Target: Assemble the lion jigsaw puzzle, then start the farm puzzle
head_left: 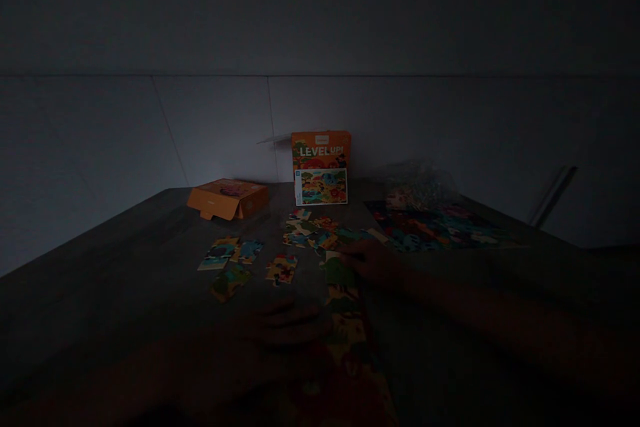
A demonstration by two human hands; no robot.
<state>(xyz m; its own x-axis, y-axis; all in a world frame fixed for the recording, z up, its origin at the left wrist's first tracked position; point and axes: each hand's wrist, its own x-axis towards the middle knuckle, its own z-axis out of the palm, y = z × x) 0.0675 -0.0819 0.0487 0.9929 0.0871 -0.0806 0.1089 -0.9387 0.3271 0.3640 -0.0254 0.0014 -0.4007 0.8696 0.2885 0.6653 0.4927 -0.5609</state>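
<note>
The view is very dark. My right hand [375,263] is at the top end of a partly joined strip of jigsaw puzzle [347,330], its fingers pinched at the upper right edge of a green puzzle piece [339,272]. Left of the strip, my left hand [287,325] lies low over the table with its fingers stretched out toward the joined pieces and nothing visible in them. Loose puzzle pieces [281,269] lie ahead of it, with more pieces [231,252] farther left. A heap of pieces [320,233] spreads just beyond the strip.
At the back stands an orange puzzle box [320,153] with a picture card [323,188] leaning on it. An open orange box [230,198] lies to the left. On the right, a clear plastic bag [417,187] rests on another puzzle [450,227]. A wall rises behind the grey table [150,233].
</note>
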